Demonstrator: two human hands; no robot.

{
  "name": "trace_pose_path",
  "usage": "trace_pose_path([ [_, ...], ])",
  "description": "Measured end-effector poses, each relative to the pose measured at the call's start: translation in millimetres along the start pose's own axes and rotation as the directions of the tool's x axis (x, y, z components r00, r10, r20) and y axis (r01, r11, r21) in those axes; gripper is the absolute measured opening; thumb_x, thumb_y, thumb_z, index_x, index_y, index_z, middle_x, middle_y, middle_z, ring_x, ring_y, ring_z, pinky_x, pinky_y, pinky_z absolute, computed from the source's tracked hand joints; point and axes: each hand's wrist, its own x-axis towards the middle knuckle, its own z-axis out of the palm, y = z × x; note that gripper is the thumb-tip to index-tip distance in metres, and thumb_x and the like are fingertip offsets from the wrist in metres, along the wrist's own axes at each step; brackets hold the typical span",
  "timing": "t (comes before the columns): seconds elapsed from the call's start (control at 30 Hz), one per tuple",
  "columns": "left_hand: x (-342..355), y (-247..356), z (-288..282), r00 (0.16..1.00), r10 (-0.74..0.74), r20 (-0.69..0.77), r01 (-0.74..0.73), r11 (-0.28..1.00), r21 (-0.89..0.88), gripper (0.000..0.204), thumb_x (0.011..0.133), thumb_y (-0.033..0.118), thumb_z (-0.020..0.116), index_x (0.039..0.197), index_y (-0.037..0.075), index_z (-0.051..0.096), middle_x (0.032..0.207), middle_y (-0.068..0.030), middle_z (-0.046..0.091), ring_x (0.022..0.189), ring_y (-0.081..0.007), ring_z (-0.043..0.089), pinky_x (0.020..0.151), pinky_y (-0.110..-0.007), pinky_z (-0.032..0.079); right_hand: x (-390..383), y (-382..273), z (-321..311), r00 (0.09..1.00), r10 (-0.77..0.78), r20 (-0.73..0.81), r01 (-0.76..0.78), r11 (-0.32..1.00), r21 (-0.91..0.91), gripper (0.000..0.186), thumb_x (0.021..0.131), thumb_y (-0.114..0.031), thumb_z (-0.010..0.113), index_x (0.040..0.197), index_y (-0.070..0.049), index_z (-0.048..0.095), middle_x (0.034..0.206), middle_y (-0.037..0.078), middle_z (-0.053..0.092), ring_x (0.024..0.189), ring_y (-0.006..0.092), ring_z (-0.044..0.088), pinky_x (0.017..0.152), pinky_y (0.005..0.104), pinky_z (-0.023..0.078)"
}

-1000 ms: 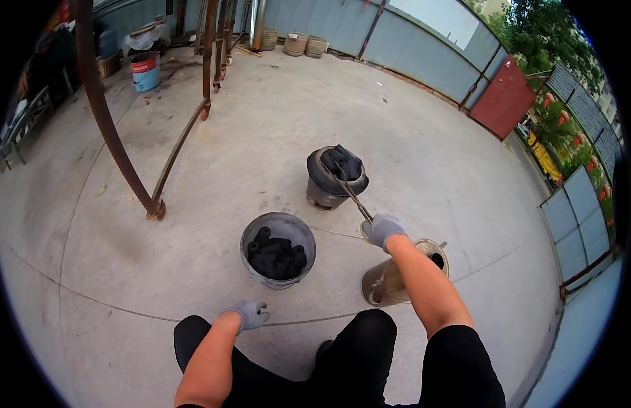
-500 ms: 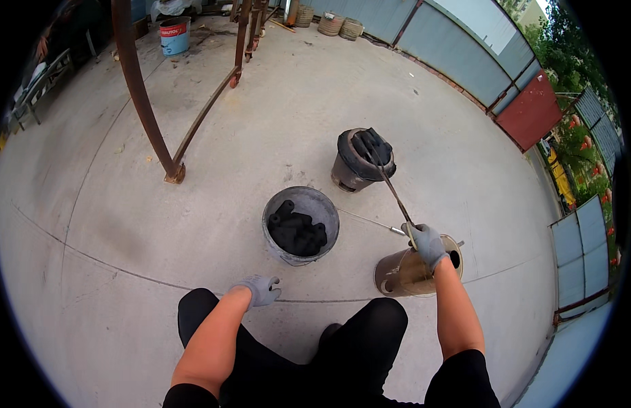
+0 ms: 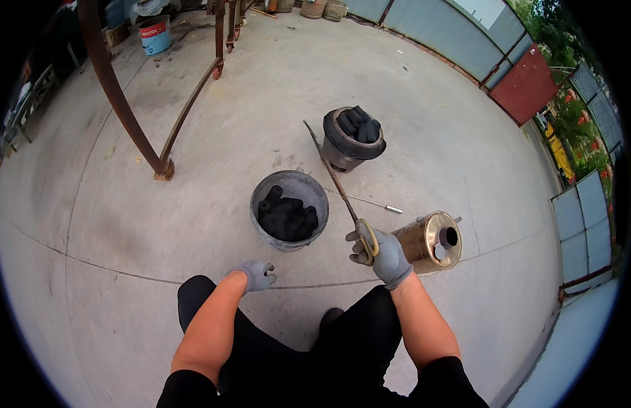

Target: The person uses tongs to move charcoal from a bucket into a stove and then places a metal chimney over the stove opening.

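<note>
Floor [image 3: 125,326]: grey concrete, jointed, in an outdoor yard bounded by sheet-metal fencing [image 3: 434,41]. Fire tongs [image 3: 338,182] pass, as seen, between the charcoal bucket [image 3: 310,192] and brazier [image 3: 349,151]; their long axis slants, tips pointing forward and left. The right hand [image 3: 385,257] grasps their yellow handle; the left hand [image 3: 257,275] is released, fingers loosely curled.

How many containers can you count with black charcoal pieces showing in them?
2: the gray bucket near the middle, and the round stove beyond it, to the right. More could be hidden inside the brassy can.
</note>
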Motion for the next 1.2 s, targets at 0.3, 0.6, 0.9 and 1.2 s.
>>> trace_pose_path([
  [0.3, -5, 14, -19, 0.996, -0.078, -0.048, 0.073, 0.993, -0.089, 0.059, 0.093, 0.043, 0.050, 0.144, 0.013, 0.051, 0.134, -0.0132, 0.064, 0.121, -0.0350, 0.060, 0.104, -0.043, 0.047, 37, 39, 11, 0.992, 0.009, 0.129, -0.051, 0.945, 0.322, 0.049, 0.098, -0.047, 0.061, 0.107, 0.001, 0.067, 0.083, 0.004, 0.059, 0.064, 0.0124, 0.055, 0.072, 0.0354, 0.058],
  [0.6, 7, 24, -7, 1.000, -0.004, 0.024, 0.005, 0.999, -0.040, 0.057, 0.093, 0.044, 0.049, 0.140, 0.012, 0.056, 0.134, -0.0160, 0.063, 0.122, -0.0359, 0.060, 0.103, -0.044, 0.047, 57, 49, 15, 0.995, 0.026, -0.092, -0.047, 0.971, -0.235, 0.057, 0.094, -0.049, 0.063, 0.105, 0.007, 0.066, 0.087, 0.013, 0.069, 0.071, 0.0159, 0.066, 0.062, 0.0318, 0.056],
  [0.9, 19, 34, -6, 0.995, 0.099, 0.033, -0.101, 0.994, 0.053, 0.052, 0.091, 0.042, 0.050, 0.130, 0.010, 0.064, 0.121, -0.0198, 0.068, 0.114, -0.0365, 0.063, 0.098, -0.045, 0.050, 49, 51, 33, 0.984, -0.177, 0.006, 0.076, 0.393, -0.916, 0.055, 0.094, -0.055, 0.051, 0.106, -0.004, 0.070, 0.093, 0.021, 0.072, 0.088, 0.0390, 0.068, 0.080, 0.0449, 0.052],
  [1.2, 17, 44, -10, 0.997, 0.067, 0.038, -0.069, 0.996, 0.054, 0.055, 0.092, 0.045, 0.048, 0.136, 0.014, 0.060, 0.129, -0.0185, 0.065, 0.121, -0.0372, 0.060, 0.103, -0.044, 0.046, 57, 85, 31, 0.970, -0.178, 0.167, 0.222, 0.360, -0.906, 0.047, 0.096, -0.040, 0.053, 0.125, -0.003, 0.058, 0.108, 0.026, 0.067, 0.101, 0.0442, 0.064, 0.089, 0.0484, 0.050],
])
